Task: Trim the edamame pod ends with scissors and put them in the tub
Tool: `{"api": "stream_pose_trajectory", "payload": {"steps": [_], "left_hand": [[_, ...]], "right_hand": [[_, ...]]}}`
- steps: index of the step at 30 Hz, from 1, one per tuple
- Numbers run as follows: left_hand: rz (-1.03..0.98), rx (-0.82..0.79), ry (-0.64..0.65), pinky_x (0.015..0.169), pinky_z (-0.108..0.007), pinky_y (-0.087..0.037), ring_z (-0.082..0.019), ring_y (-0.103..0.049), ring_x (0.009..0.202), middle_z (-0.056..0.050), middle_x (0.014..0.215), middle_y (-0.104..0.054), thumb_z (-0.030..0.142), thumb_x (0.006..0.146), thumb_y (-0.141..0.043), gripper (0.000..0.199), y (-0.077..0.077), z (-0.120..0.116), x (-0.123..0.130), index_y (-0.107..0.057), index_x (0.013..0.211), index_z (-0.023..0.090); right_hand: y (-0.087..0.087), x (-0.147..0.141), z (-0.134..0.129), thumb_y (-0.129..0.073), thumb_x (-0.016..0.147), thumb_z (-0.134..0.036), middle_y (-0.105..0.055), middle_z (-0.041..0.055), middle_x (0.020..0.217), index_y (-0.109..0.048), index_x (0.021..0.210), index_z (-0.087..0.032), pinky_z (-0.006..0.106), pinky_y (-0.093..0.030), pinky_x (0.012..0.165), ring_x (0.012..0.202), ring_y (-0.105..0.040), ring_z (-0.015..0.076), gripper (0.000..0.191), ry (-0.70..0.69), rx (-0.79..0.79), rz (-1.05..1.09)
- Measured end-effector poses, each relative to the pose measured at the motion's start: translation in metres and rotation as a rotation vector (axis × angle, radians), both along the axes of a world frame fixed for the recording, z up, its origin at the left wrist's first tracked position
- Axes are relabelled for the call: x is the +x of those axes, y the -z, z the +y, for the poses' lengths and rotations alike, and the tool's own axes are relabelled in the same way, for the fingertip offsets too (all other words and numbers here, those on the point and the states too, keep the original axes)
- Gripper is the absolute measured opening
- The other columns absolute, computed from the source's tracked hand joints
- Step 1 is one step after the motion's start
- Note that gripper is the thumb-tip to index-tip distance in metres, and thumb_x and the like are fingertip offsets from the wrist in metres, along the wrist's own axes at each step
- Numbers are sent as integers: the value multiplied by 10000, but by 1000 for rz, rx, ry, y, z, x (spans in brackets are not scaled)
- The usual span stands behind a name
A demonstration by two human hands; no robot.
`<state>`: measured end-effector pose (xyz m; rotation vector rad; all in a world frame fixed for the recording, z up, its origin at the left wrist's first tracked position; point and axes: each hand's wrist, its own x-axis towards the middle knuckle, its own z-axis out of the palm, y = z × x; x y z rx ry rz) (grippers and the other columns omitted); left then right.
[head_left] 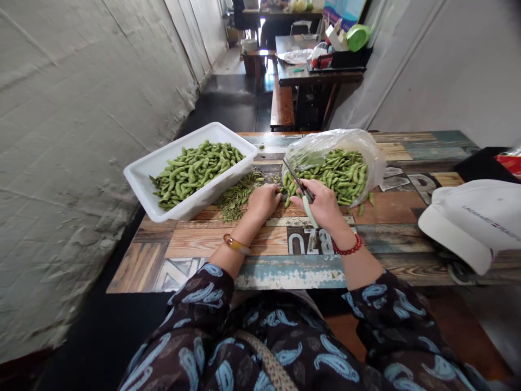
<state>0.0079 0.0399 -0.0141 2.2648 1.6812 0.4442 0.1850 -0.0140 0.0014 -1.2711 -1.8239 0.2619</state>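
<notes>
Green bean pods [197, 168] fill a white plastic tray [240, 172] at the left of the table. More pods [344, 171] lie in an open clear plastic bag [376, 157] on the right. Small green trimmings [232, 205] are heaped between them. My right hand [321, 205] is closed on scissors [293, 172] with a pale green handle, their blades pointing up and left over the bag's near left edge. My left hand [264, 201] is closed beside the trimmings, fingertips near the loose pods; what it holds, if anything, is too small to name.
A white cap [476, 217] sits at the table's right, by a black and red item [494, 163]. The patchwork wooden table [228, 241] has a wall along the left. Beyond stand a bench [282, 106] and another table [295, 76] bearing a black tray.
</notes>
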Motion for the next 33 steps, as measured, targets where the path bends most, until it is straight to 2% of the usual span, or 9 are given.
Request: {"api": "stream_pose_trajectory", "payload": {"steps": [2, 5, 8, 12, 14, 18, 25, 29, 33], "left_hand": [[-124, -29, 25, 698, -308, -414, -225, -623, 809, -100, 857, -714, 218, 796, -627, 118, 1, 0, 0, -717, 856, 170], [-538, -118, 26, 656, -263, -397, -149, -551, 685, -34, 729, -643, 187, 754, -652, 34, -1, -4, -8, -650, 766, 155], [-1003, -343, 16, 526, -206, -319, -78, -428, 533, 35, 635, -547, 288, 757, -698, 166, -10, -12, -22, -596, 799, 164], [-1282, -577, -27, 430, -173, -203, -37, -393, 467, 20, 712, -618, 343, 679, -790, 324, -22, -23, -34, -560, 820, 164], [-1337, -604, -39, 419, -163, -215, -32, -424, 477, -8, 790, -661, 342, 644, -818, 364, -24, -27, -35, -592, 857, 153], [-1385, -618, -57, 409, -158, -231, -27, -417, 468, 14, 723, -627, 361, 621, -838, 389, -25, -30, -34, -666, 894, 143], [-1289, -513, -43, 454, -196, -331, -56, -441, 484, 3, 689, -651, 386, 683, -802, 307, -21, -36, -38, -729, 879, 162], [-1166, -379, 51, 672, -249, -491, -138, -620, 710, -46, 841, -734, 360, 757, -754, 238, -22, -39, -38, -761, 891, 163], [-1100, -340, 179, 891, -313, -502, -202, -676, 930, -75, 979, -760, 341, 817, -703, 215, -26, -42, -36, -775, 912, 162]], "right_hand": [[0, 0, 0, -652, 882, -442, -713, 92, 965, -662, 1149, -181, 384, -539, 848, 895, -669, 244, 373, 2, -11, 5], [-2, 0, 0, -664, 872, -449, -715, 89, 955, -666, 1140, -179, 378, -542, 834, 885, -674, 241, 380, 3, -21, 28], [-4, -1, -1, -675, 864, -458, -709, 75, 920, -666, 1136, -183, 377, -544, 821, 874, -671, 241, 387, -10, -13, 33], [-3, -2, -4, -681, 865, -457, -686, 71, 917, -648, 1165, -159, 350, -551, 753, 745, -647, 201, 425, -87, -19, 16], [-1, -3, -5, -700, 851, -458, -678, 72, 949, -632, 1193, -167, 343, -555, 742, 733, -640, 191, 454, -136, -39, -13], [2, -6, -8, -737, 820, -451, -666, 86, 1017, -604, 1234, -190, 368, -563, 794, 864, -654, 228, 507, -192, -73, -88], [-5, -13, -16, -722, 845, -371, -629, 116, 1142, -546, 1314, -214, 427, -552, 900, 1018, -638, 271, 525, -256, -125, -168], [-6, -14, -18, -732, 836, -383, -622, 126, 1148, -534, 1333, -216, 446, -550, 907, 1035, -630, 284, 560, -256, -120, -181], [-4, -13, -17, -745, 820, -408, -617, 133, 1144, -541, 1327, -198, 442, -546, 905, 1028, -625, 285, 585, -259, -116, -191]]}}
